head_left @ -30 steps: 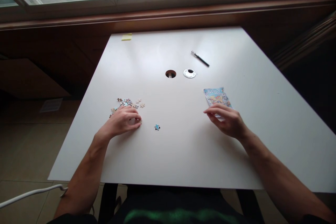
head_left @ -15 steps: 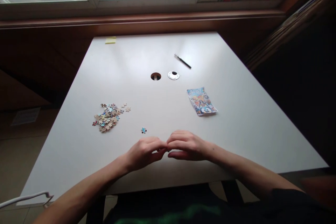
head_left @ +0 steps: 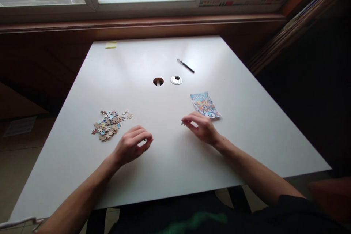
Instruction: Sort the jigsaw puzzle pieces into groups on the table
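Your right grip, nearly closed, pinches a puzzle piece over the bench, near the picture sheet; whether your curled left grip holds anything, I cannot tell. You seem mid-handling; placing this piece would call for a light, steady pinch.

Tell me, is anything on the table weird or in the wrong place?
Yes, one thing: the round silver disc lies beside the hole in the white table. It looks odd because it's probably the hole's cover, yet the hole is open. The puzzle pieces are just loosely heaped.
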`<control>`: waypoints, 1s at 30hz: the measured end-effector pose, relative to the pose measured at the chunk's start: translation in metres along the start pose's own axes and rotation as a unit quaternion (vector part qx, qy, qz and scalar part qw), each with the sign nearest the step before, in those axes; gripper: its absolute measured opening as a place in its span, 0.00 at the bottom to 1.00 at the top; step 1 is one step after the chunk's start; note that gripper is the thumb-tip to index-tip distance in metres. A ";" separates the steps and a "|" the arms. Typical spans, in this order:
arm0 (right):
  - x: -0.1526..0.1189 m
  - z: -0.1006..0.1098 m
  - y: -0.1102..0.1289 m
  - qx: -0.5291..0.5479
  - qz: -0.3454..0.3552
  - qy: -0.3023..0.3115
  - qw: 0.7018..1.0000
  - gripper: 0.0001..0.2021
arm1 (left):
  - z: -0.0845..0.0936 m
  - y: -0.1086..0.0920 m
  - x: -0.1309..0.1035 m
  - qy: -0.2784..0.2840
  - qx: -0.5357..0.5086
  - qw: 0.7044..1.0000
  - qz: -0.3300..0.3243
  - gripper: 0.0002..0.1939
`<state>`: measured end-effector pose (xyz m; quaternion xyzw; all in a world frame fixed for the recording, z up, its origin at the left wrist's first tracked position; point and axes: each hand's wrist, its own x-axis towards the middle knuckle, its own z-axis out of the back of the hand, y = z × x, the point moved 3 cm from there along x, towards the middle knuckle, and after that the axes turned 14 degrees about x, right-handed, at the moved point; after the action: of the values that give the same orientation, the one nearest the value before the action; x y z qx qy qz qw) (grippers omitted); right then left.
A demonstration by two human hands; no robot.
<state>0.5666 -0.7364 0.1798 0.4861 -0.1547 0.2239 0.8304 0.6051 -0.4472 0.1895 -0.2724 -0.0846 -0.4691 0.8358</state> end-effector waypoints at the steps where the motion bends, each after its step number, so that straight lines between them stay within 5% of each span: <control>1: 0.001 0.008 -0.011 -0.036 -0.028 -0.032 0.998 0.06 | 0.005 0.009 -0.001 -0.005 0.015 1.000 0.017 0.04; 6: 0.000 0.022 -0.034 -0.091 -0.095 -0.075 0.989 0.08 | 0.018 0.036 -0.005 0.012 0.061 0.997 0.045 0.05; 19: -0.002 0.017 -0.039 -0.150 -0.075 -0.065 0.984 0.07 | 0.018 0.037 -0.005 -0.002 0.063 0.998 0.021 0.07; 30: -0.002 0.016 -0.038 -0.183 -0.081 -0.062 0.978 0.07 | 0.007 0.032 -0.007 0.128 0.072 0.989 -0.012 0.07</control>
<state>0.5839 -0.7673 0.1590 0.3493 -0.2041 0.0935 0.9097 0.6291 -0.4252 0.1808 -0.1484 -0.0140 -0.5026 0.8516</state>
